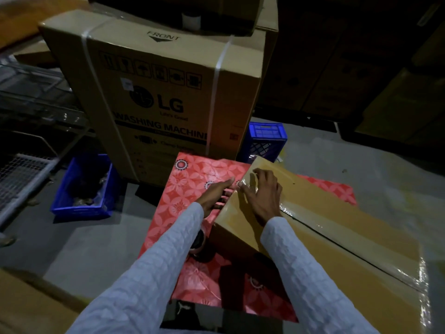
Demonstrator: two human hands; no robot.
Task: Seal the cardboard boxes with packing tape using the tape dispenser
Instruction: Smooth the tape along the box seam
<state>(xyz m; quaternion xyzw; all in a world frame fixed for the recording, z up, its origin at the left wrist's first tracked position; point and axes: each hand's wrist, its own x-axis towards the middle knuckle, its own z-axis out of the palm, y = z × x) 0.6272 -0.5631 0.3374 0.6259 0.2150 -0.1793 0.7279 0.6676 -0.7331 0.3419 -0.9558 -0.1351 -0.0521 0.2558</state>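
A brown cardboard box (337, 237) lies on a red patterned sheet (190, 189) on the floor, its top seam running away to the right with shiny clear tape (286, 210) along it. My right hand (261, 196) rests on the box's far left corner, fingers spread and bent, pressing tape over the edge. Beside it, my left hand (216, 194) lies flat with straight fingers against the box's left side. A dark roll of tape (198, 239) sits on the sheet under my left forearm, mostly hidden. Whether it sits in a dispenser is unclear.
A tall LG washing machine carton (154, 92) stands right behind the sheet. Blue plastic crates sit at left (81, 186) and behind the box (265, 138). Wire racks (21, 179) line the far left. More cartons fill the dark right background.
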